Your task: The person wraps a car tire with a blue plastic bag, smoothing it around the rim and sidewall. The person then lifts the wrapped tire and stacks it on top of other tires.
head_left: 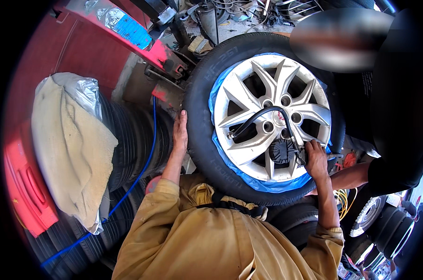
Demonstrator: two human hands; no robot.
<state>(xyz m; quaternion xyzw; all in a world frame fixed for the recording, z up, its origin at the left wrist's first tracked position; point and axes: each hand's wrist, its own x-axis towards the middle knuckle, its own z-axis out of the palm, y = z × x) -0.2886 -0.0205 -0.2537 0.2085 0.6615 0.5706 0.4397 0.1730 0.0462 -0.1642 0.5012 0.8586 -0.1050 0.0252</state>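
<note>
A car wheel with a silver alloy rim (239, 95) and black tyre (200, 126) lies face up before me, with blue film (263, 185) showing between rim and tyre. My left hand (180, 133) rests on the tyre's left side, fingers stretched out along the tread. At the rim's lower right, my right hand (317, 161) is closed round a tyre inflator (283, 151) with a round, black-covered gauge. Its black hose (263, 112) arches over the hub to the rim's left edge, where the metal end sits by the valve. My fingertips partly hide the inflator's handle.
A red machine arm (141, 37) stands at upper left. Stacked tyres (132, 135) carry a beige cloth (71, 144), with a blue air hose (152, 149) running past. Close on the right stands a person in black, whose forearm (349, 178) reaches toward the tyre. More wheels (393, 233) lie lower right.
</note>
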